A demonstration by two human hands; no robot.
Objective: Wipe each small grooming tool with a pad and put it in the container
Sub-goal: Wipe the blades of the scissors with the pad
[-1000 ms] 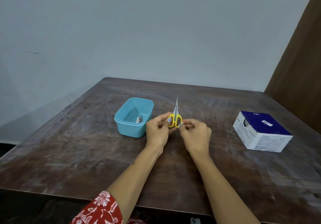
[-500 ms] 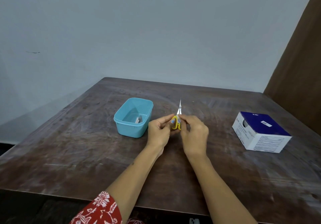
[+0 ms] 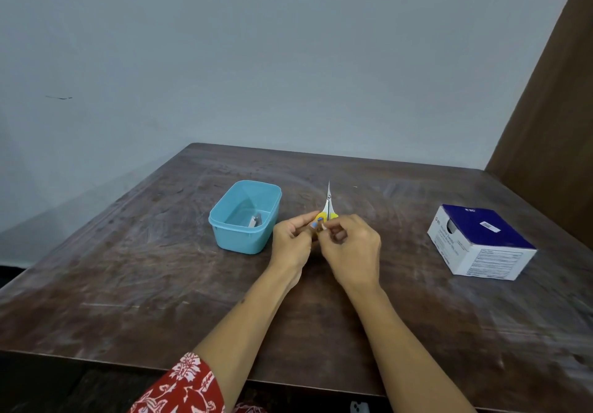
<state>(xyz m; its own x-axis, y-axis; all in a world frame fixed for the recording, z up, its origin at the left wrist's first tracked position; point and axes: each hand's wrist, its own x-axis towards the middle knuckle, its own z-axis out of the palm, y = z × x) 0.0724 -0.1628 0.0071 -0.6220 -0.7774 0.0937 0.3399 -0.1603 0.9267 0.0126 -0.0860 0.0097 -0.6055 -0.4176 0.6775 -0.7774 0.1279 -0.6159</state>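
Note:
Small scissors (image 3: pixel 328 202) with yellow handles and thin steel blades point up and away above the table's middle. My left hand (image 3: pixel 293 241) pinches the yellow handles from the left. My right hand (image 3: pixel 351 249) presses a small white pad (image 3: pixel 323 227) against the handles from the right; most of the pad is hidden under my fingers. Left of my hands stands a light blue plastic container (image 3: pixel 245 217), open on top, with a small metal nail clipper (image 3: pixel 255 221) lying inside.
A white and dark blue cardboard box (image 3: pixel 481 242) lies at the right of the dark wooden table (image 3: pixel 128 278). A grey wall rises behind the table and a brown panel stands at the far right.
My right hand has moved left onto the yellow handles and covers them more. The scissors have tilted slightly and stay held above the table.

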